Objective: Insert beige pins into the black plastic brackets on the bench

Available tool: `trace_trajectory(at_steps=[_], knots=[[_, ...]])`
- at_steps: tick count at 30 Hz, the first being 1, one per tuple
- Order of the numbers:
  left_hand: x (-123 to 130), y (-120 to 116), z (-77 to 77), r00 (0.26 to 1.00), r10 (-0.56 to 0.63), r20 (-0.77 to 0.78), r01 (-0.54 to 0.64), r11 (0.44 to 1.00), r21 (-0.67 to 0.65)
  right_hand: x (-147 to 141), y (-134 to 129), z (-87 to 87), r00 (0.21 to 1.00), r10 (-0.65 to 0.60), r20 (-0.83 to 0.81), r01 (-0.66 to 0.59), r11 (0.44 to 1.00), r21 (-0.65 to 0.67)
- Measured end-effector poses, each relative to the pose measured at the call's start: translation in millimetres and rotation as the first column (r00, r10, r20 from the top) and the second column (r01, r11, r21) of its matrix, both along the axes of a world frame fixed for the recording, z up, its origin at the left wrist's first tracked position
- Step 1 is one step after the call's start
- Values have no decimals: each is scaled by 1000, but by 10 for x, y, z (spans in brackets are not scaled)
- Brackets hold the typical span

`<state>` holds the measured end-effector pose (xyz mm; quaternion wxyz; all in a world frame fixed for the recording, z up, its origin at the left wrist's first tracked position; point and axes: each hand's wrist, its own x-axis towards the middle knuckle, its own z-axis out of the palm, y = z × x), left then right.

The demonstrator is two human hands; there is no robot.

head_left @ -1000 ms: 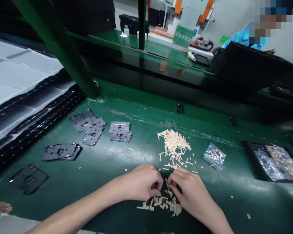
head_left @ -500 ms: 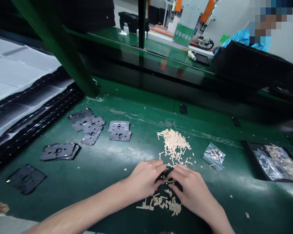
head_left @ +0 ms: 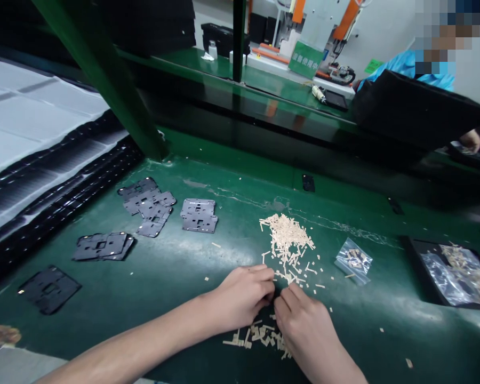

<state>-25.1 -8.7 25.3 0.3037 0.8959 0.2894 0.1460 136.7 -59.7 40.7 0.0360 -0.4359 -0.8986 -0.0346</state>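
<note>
My left hand [head_left: 246,296] is low over the green table with its fingers curled and pressed together. Just right of it, my right hand [head_left: 306,322] has its fingers drawn into a pinch. Whatever small piece either one holds is hidden by the fingers. Beyond them lies a heap of small beige strips and bits [head_left: 288,234], its loose edge reaching the fingertips. A second, sparser group of beige pieces [head_left: 264,335] lies on the near side, partly covered by my right hand.
Flat black plates with cut-outs lie at left, some overlapping [head_left: 104,246], one pair [head_left: 199,215] nearer the middle. A clear zip bag of pieces [head_left: 354,260] and a black tray [head_left: 420,266] are at right. A green post [head_left: 132,117] rises at left. Beyond the partition, a person's hand [head_left: 471,141] shows.
My right hand has shifted down and closer to my left, its fingers closing from apart to a pinch. Small pieces seen between the hands are now hidden. The view has shifted slightly.
</note>
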Motion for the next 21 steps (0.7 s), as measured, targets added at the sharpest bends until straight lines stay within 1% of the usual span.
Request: trace_trajectory(at_steps=[2,3,5,7,9,12,14,15,17,19,21], knots=[[-29,21,23,1000,-23,-10,23,999,-24,17,26,28,999,-21,-46,18,998,-60],[-45,31,41,999,-36,-9,36,998,-47,33,46,56,995,-50,-83,40,993,-113],[-68,43,85,1000,-23,16,25,993,-112,72,95,129,972,-149,-181,101,963,-250],[-74,40,126,996,50,68,-35,977,-212,108,145,205,915,-285,-286,164,910,-382],[-61,26,152,982,133,134,-82,939,-333,129,185,255,842,-396,-366,189,853,-487],[-28,4,157,953,194,232,-67,883,-464,128,217,261,749,-494,-441,170,786,-594],[-12,-1,144,934,226,278,-61,865,-498,113,221,235,697,-532,-481,159,769,-620],[-8,-2,135,924,247,291,-70,859,-507,104,219,220,671,-541,-507,160,773,-613],[-6,-5,116,906,286,312,-95,855,-509,83,211,193,626,-522,-579,167,816,-554],[-9,-16,97,887,311,340,-125,872,-473,62,197,174,601,-449,-662,174,881,-440],[-12,-37,81,874,308,375,-147,905,-399,42,179,159,599,-359,-716,175,931,-321]])
